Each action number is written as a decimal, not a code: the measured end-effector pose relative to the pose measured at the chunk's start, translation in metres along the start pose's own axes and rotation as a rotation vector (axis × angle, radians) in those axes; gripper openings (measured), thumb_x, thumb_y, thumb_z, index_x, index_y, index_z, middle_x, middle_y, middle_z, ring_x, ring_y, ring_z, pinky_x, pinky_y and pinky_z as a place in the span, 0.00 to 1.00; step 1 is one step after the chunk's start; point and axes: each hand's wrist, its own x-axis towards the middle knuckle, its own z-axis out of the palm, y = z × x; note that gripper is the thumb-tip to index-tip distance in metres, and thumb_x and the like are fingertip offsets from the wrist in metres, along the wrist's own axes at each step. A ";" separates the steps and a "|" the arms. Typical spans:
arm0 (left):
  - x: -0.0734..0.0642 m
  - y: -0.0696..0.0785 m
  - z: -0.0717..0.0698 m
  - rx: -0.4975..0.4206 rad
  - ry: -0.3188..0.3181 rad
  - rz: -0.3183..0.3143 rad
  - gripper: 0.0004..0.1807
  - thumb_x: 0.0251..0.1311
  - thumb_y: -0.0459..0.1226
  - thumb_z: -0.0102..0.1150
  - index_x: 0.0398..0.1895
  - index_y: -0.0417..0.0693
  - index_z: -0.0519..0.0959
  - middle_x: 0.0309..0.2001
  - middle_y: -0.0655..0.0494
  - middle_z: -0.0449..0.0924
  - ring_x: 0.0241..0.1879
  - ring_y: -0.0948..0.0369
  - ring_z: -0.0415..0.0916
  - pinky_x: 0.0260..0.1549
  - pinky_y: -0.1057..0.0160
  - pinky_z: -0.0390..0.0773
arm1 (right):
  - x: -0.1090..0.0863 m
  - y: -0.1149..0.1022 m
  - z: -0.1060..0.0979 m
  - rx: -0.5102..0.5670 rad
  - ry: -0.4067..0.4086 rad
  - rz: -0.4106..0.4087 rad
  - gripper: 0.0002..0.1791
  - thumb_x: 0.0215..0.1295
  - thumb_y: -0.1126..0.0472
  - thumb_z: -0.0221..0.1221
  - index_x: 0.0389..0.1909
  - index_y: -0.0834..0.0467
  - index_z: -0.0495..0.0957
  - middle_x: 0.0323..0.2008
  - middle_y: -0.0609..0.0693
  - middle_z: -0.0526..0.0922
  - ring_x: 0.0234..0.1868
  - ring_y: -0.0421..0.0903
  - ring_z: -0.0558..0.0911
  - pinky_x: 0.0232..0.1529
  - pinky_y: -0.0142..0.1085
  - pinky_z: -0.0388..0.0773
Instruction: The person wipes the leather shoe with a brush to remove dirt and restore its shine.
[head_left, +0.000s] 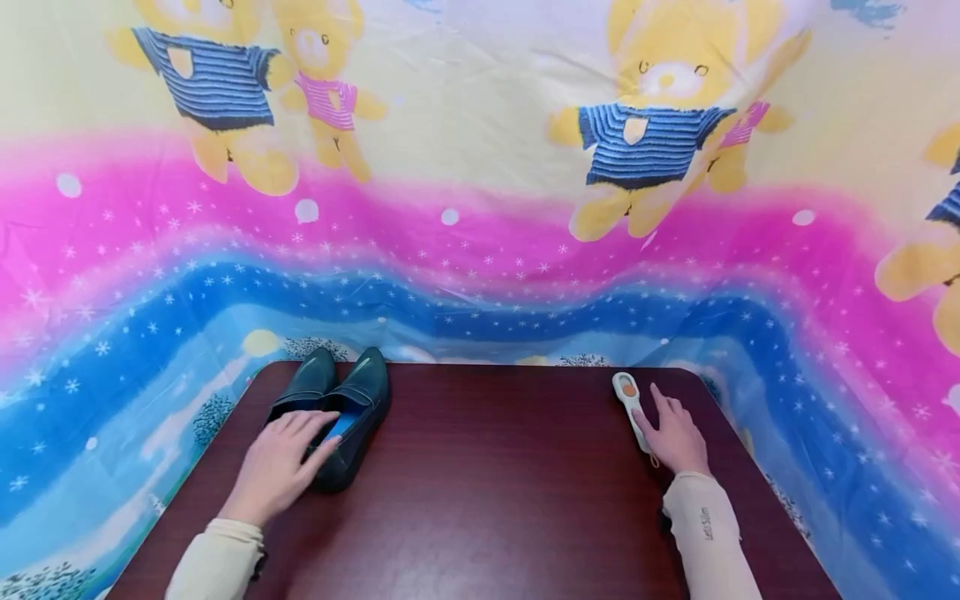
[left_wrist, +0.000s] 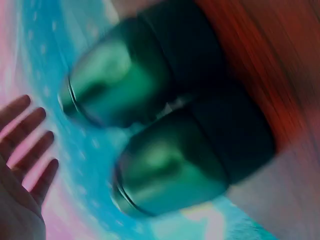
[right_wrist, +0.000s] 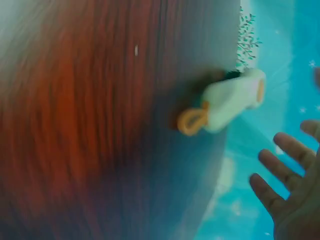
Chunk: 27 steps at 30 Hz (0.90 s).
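Note:
A pair of dark green loafers (head_left: 365, 383) stands at the table's far left corner, toes pointing away, with a blue insole showing in the right-hand shoe. My left hand (head_left: 277, 462) hovers over their openings, fingers spread and relaxed. In the left wrist view the fingers of this left hand (left_wrist: 27, 145) hold nothing, and the shoes (left_wrist: 165, 165) look blurred. Toward the far right lies a slim white handled tool (head_left: 630, 408) with an oval head, an orange round centre and an orange loop (right_wrist: 191, 121). My right hand (head_left: 675, 433) is just right of it, fingers extended and apart.
Both items are on a dark red-brown wooden table (head_left: 480, 500) with rounded far corners. A cloth backdrop (head_left: 480, 250) printed with bears and snowflakes hangs behind and along both sides of it.

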 end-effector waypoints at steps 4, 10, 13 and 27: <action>0.002 0.022 0.015 0.075 -0.060 -0.025 0.20 0.69 0.51 0.64 0.53 0.47 0.84 0.49 0.52 0.85 0.50 0.49 0.81 0.53 0.43 0.78 | 0.007 0.003 0.013 0.025 -0.049 0.075 0.44 0.77 0.44 0.53 0.79 0.71 0.51 0.69 0.78 0.60 0.67 0.77 0.65 0.62 0.70 0.68; 0.001 0.031 0.031 0.117 -0.048 -0.118 0.16 0.64 0.47 0.70 0.45 0.45 0.82 0.41 0.51 0.81 0.40 0.50 0.80 0.48 0.41 0.78 | 0.016 0.001 0.027 0.037 -0.081 0.147 0.42 0.73 0.48 0.59 0.73 0.76 0.57 0.62 0.79 0.65 0.59 0.73 0.71 0.58 0.67 0.71; 0.000 0.032 0.037 0.146 -0.062 -0.148 0.23 0.63 0.45 0.71 0.52 0.37 0.80 0.45 0.43 0.84 0.45 0.45 0.81 0.53 0.37 0.77 | 0.021 -0.001 0.029 0.026 -0.082 0.149 0.38 0.72 0.53 0.61 0.68 0.77 0.60 0.58 0.79 0.68 0.55 0.72 0.72 0.54 0.65 0.72; -0.001 0.026 0.047 -0.002 -0.070 -0.154 0.21 0.65 0.32 0.68 0.57 0.28 0.78 0.49 0.34 0.85 0.50 0.42 0.79 0.56 0.41 0.80 | 0.026 -0.003 0.031 0.109 -0.157 0.176 0.24 0.78 0.64 0.49 0.63 0.76 0.56 0.53 0.75 0.68 0.48 0.68 0.75 0.50 0.61 0.74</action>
